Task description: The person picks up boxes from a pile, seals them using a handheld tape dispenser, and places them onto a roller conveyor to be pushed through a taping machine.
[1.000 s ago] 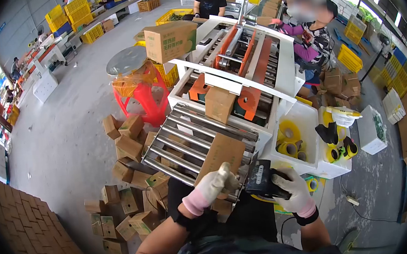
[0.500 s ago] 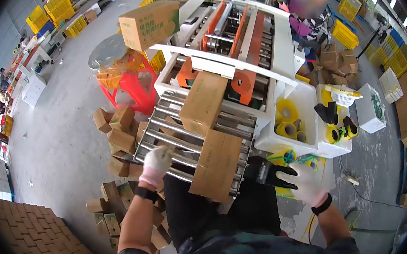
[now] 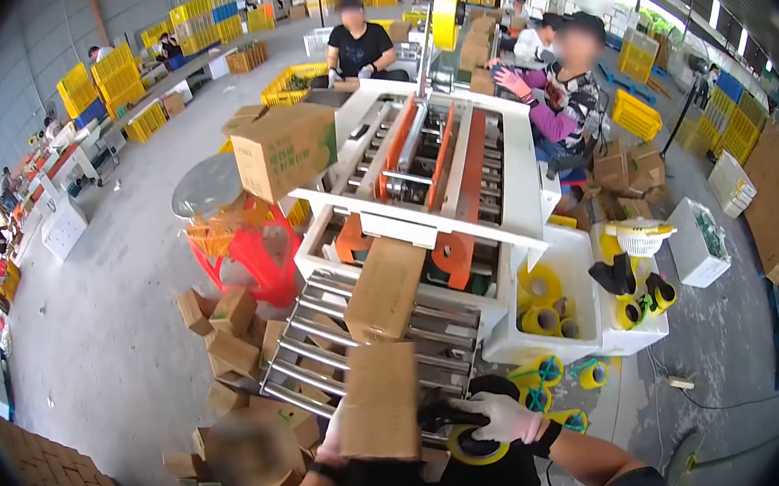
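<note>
A closed cardboard box is at the near end of the roller conveyor. My left hand, in a whitish glove, grips the box's left side, with its fingers largely hidden behind the cardboard. To the right of the box, my gloved right hand is closed around a black tape dispenser. A yellow-rimmed tape roll shows under that hand. Farther up the rollers, a second cardboard box sits partly beneath the front bar of the white carton-sealing machine.
A printed carton rests at the machine's left, near a red stool. Small boxes are heaped left of the conveyor. A white bin with yellow tape rolls stands right. Two people sit beyond the machine.
My left hand has moved from above the rollers onto the near box. That box has shifted toward me and left. My right hand has brought the dispenser closer to it. The view has tilted up.
</note>
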The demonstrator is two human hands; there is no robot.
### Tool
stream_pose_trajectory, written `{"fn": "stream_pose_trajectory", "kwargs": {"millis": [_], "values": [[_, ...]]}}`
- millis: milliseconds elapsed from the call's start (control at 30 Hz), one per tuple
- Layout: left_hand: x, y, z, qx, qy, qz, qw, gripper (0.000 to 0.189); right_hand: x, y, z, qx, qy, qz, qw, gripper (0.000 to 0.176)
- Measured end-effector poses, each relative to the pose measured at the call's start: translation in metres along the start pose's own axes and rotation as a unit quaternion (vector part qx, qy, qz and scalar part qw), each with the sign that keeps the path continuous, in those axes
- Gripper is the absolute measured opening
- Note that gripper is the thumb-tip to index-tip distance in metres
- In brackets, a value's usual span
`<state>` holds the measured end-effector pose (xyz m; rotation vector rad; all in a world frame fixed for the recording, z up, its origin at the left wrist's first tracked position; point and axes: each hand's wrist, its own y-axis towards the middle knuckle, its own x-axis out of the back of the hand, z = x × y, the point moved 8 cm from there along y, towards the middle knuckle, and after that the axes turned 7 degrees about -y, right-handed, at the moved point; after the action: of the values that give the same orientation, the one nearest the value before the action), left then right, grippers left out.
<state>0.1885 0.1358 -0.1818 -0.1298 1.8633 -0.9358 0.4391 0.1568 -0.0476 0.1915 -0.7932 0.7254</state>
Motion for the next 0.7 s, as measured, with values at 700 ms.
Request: {"fn": "stream_pose_trajectory", "kwargs": {"millis": [700], "values": [[-0.113,-0.056,-0.011,-0.054,0.161,0.198,0.965,0.027,0.069,0.032,0.116,0.105,-0.071,-0.102,0.987,0.065]]}}
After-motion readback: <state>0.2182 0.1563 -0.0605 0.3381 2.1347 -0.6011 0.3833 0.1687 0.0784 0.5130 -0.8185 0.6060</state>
